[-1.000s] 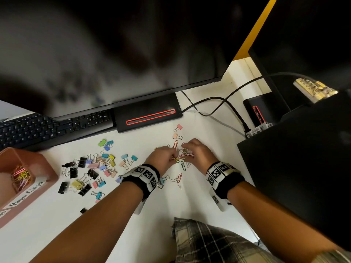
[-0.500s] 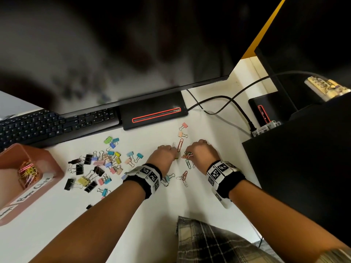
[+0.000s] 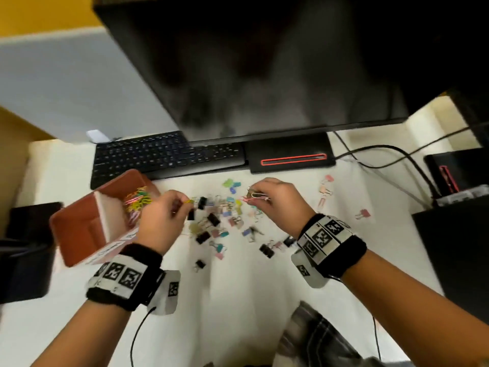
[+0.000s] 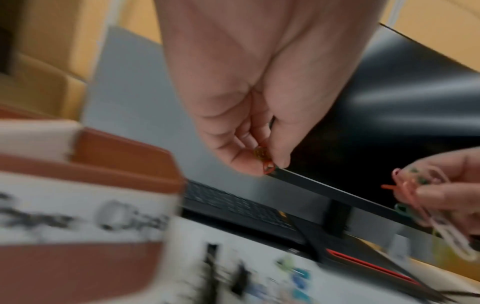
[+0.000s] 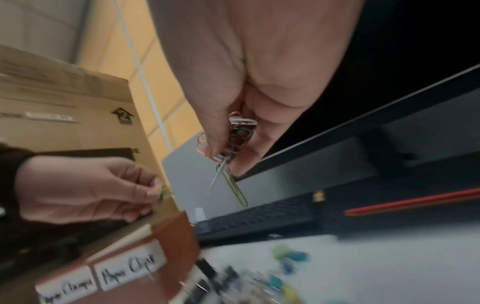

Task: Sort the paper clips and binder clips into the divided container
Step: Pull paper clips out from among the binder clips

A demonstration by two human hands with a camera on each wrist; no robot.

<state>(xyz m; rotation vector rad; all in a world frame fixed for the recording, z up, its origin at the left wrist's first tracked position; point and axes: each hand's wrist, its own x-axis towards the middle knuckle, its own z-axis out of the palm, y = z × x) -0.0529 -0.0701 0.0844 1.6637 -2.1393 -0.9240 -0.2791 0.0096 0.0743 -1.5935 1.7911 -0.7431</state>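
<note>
From the head camera, both hands are raised above a white table (image 3: 238,300). The left hand (image 3: 161,221) pinches a few small paper clips (image 3: 188,202) between thumb and fingertips, just right of the brown divided container (image 3: 79,234). The container's far compartment already holds a heap of coloured paper clips (image 3: 139,201); the near compartment looks bare, though blur makes that uncertain. The right hand (image 3: 275,202) holds a bunch of paper clips (image 3: 255,196) in curled fingers over the scattered pile of binder clips (image 3: 219,221), which lies on the table between the two hands. A few pink binder clips (image 3: 325,190) lie apart to the right. A black keyboard (image 3: 164,154) and a monitor (image 3: 251,62) stand behind.

From the left wrist camera, the left hand (image 4: 246,127) pinches orange and red clips (image 4: 265,160) at its fingertips. The container (image 4: 91,185) is close at lower left, its white label blurred. The right hand (image 4: 446,191) at the right edge holds pink and white clips (image 4: 441,222).

From the right wrist camera, the right hand (image 5: 239,123) grips a mixed bundle of clips (image 5: 233,144), one long clip hanging down. The left hand (image 5: 85,189) pinches a small greenish clip above the container (image 5: 168,246), whose labels (image 5: 130,267) are handwritten, the nearer one reading "Paper Clips".
</note>
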